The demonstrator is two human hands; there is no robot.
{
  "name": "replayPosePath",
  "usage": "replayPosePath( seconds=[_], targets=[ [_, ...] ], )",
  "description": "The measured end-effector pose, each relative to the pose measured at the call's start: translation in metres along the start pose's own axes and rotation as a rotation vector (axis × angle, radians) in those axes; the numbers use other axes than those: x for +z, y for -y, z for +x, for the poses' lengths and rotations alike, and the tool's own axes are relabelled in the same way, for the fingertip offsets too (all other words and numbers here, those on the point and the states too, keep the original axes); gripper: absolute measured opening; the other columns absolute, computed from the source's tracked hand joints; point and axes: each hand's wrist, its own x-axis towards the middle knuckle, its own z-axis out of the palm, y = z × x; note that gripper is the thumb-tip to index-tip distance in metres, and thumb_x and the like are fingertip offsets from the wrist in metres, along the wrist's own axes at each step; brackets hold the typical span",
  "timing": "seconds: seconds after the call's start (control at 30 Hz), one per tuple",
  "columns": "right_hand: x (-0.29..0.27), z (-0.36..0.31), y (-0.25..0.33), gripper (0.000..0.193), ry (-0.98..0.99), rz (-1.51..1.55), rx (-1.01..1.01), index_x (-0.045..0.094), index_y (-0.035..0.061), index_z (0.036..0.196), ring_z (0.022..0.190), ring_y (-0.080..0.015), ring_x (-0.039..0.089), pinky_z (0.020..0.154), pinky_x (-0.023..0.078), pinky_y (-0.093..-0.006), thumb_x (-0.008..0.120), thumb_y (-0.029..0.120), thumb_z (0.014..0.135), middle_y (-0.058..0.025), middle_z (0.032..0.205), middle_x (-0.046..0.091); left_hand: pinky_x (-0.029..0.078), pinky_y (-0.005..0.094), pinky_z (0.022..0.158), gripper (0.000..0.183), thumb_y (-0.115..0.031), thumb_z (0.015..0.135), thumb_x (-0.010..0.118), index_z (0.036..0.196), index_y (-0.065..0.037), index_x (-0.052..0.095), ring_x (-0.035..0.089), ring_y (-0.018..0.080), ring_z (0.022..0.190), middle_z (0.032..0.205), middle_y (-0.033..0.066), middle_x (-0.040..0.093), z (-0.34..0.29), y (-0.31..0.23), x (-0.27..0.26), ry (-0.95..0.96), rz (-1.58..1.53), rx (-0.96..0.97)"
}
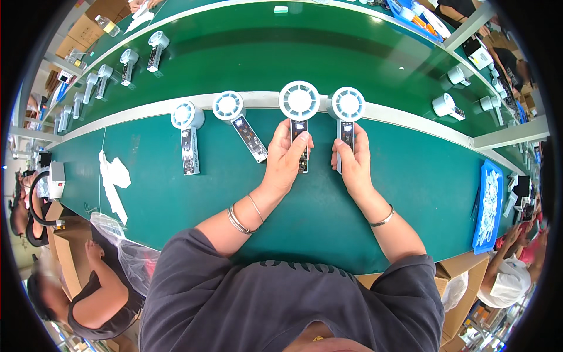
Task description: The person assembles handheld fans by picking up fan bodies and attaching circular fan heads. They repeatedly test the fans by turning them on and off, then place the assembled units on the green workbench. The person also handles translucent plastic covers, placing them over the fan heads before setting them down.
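Note:
In my left hand (286, 157) is a white handheld fan (299, 100), its round grille facing up and a dark circuit board showing along the opened handle. My left thumb presses on that board. A second handheld fan (348, 104) of the same kind is held by its handle in my right hand (355, 159), thumb along the inner side. The two fans stand side by side, apart. To the left, two more such fans lie on the green table: an upright one (189, 149) and a slanted one (249, 139), whose handle end lies near my left wrist.
Beyond a white rail (258, 101) runs a green belt surface (246, 50) carrying more fans (127, 67). A white cloth (115, 179) lies at left. At right stands a blue tray (486, 205) of small white parts. Other people sit at both sides, near cardboard boxes (463, 276).

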Motion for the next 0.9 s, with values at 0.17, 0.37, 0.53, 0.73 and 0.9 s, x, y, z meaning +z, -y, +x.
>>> replayPosePath(
  seconds=[0.17, 0.37, 0.53, 0.73, 0.9],
  targets=[
    [0.0011, 0.0002, 0.0000, 0.048, -0.006, 0.003, -0.006, 0.031, -0.0047, 0.126, 0.055, -0.0076, 0.048, 0.046, 0.040, -0.0223, 0.053, 0.013, 0.087, -0.0031, 0.074, 0.050, 0.040, 0.0200, 0.059, 0.035, -0.018, 0.092, 0.052, 0.120, -0.001, 0.041, 0.048, 0.0059, 0.068, 0.080, 0.0020, 0.053, 0.0007, 0.0007, -0.0008, -0.003, -0.038, -0.016],
    [0.0004, 0.0004, -0.0016, 0.048, -0.009, 0.009, 0.001, 0.031, -0.0045, 0.126, 0.055, -0.0077, 0.048, 0.046, 0.040, -0.0223, 0.053, 0.013, 0.087, -0.0034, 0.075, 0.051, 0.044, 0.0217, 0.062, 0.024, -0.018, 0.091, 0.048, 0.110, -0.003, 0.045, 0.050, 0.0077, 0.069, 0.081, 0.0043, 0.056, 0.0002, -0.0009, 0.0001, -0.012, 0.002, -0.034],
    [0.0014, 0.0000, -0.0009, 0.049, -0.009, 0.012, 0.001, 0.030, -0.0044, 0.126, 0.056, -0.0078, 0.048, 0.046, 0.040, -0.0223, 0.053, 0.013, 0.087, -0.0034, 0.075, 0.051, 0.040, 0.0214, 0.061, 0.036, -0.015, 0.090, 0.047, 0.123, -0.001, 0.040, 0.048, 0.0071, 0.070, 0.082, 0.0032, 0.054, -0.0014, -0.0026, -0.0017, 0.009, -0.072, -0.043],
    [0.0011, 0.0001, 0.0002, 0.049, -0.003, 0.007, 0.004, 0.030, -0.0040, 0.126, 0.056, -0.0078, 0.048, 0.047, 0.041, -0.0222, 0.053, 0.014, 0.087, -0.0034, 0.075, 0.051, 0.040, 0.0218, 0.061, 0.037, -0.016, 0.090, 0.046, 0.124, -0.001, 0.040, 0.048, 0.0077, 0.070, 0.082, 0.0041, 0.055, -0.0013, -0.0032, -0.0012, 0.019, -0.071, -0.035],
    [0.0001, 0.0007, -0.0016, 0.049, 0.007, 0.003, -0.001, 0.030, -0.0039, 0.126, 0.056, -0.0079, 0.048, 0.047, 0.041, -0.0223, 0.054, 0.014, 0.087, -0.0034, 0.075, 0.050, 0.040, 0.0217, 0.060, 0.037, -0.016, 0.091, 0.045, 0.124, -0.002, 0.039, 0.048, 0.0077, 0.070, 0.082, 0.0041, 0.055, -0.0007, -0.0029, -0.0015, 0.024, -0.071, -0.043]
  ],
)
